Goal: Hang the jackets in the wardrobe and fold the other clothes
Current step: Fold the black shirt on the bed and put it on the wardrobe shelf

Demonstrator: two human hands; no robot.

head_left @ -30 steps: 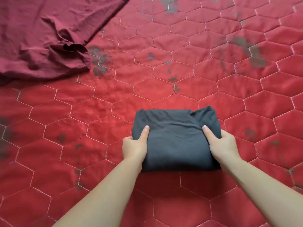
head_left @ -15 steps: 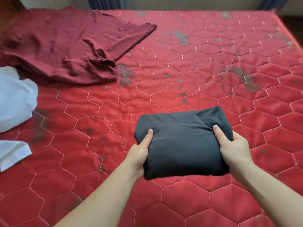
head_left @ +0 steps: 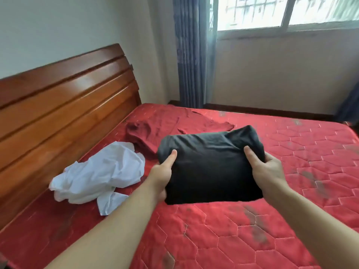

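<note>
A folded dark grey garment is held up above the red quilted mattress. My left hand grips its left edge, thumb on top and fingers hidden beneath. My right hand grips its right edge the same way. A crumpled white garment lies on the mattress to the left, close to the headboard. A dark red garment lies spread out behind the folded one, partly hidden by it.
The wooden headboard runs along the left side of the bed. A blue curtain hangs in the corner beside a window. The wall below the window stands beyond the mattress's far edge.
Both hands have lifted the folded dark garment off the mattress. The view has swung up and left, bringing the headboard, white garment, curtain and window into sight.
</note>
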